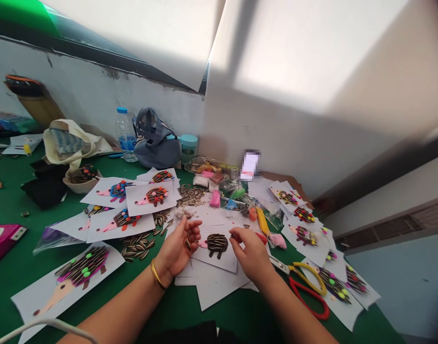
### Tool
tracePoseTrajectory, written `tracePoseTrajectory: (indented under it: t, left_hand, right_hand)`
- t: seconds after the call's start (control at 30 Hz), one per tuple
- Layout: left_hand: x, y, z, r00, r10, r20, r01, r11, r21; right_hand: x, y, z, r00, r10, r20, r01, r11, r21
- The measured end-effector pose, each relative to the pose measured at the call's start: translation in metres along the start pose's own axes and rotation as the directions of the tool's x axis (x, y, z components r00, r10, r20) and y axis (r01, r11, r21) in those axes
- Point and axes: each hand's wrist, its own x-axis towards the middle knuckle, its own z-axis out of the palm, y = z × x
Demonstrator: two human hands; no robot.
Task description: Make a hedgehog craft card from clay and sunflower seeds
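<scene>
Partly obscured: white card (226, 262), its left side covered by the left hand (179, 246). Scissors (284, 266), to the right of the right hand's fingers, blade ends hidden behind that hand. Phone (250, 165), beyond the fingers, screen pixelated and unreadable. Large hedgehog card (88, 263), left of the left fingers and nearer the body, crossed by a white cable (57, 324) and cut off at the lower edge. Magenta box (4, 243), far left of the fingers, cut off by the frame.

Left hand: palm turned upward and inward, fingers loosely curled; a few dark seeds (188, 244) are held in them, their number not to be made out. A gold bangle (156, 274) is worn at the wrist.

Right hand (250, 251): back turned upward, thumb and forefinger brought together; a small dark piece (232, 235) is pinched at the tips, too small to be identified.

Seed-covered hedgehog (217, 242): set on the white card, between the two sets of fingers, its pink snout just beside the left fingertips. Loose seeds (138, 246): heaped left of the left fingers.
</scene>
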Motion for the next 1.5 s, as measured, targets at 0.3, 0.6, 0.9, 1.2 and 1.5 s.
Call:
tracePoseTrajectory:
  t: [0.3,0.6,0.9,1.2,1.5]
  left_hand:
    - [0.01,-0.003,-0.007,0.998,0.005,-0.059,-0.006,1.0,-0.006]
    - [0.01,-0.003,-0.007,0.998,-0.005,-0.07,0.004,1.0,-0.004]
    - [0.008,-0.002,-0.004,0.996,-0.011,-0.088,0.011,1.0,0.0]
    - [0.009,-0.003,-0.004,0.996,-0.002,-0.089,0.002,1.0,0.002]
    - [0.008,-0.001,-0.006,0.997,-0.081,0.012,0.082,0.986,-0.143]
  right_hand:
    - [-0.015,0.006,0.009,0.979,0.141,0.145,-0.142,0.99,-0.006]
    - [-0.013,0.006,0.018,0.994,0.081,0.078,-0.077,0.996,-0.049]
    - [-0.014,0.01,0.026,0.995,0.04,0.086,-0.032,0.994,-0.101]
    - [-0.01,0.01,0.028,0.995,-0.009,0.096,0.026,0.984,-0.177]
    - [-0.016,0.009,0.025,0.994,-0.081,0.069,0.093,0.976,-0.195]
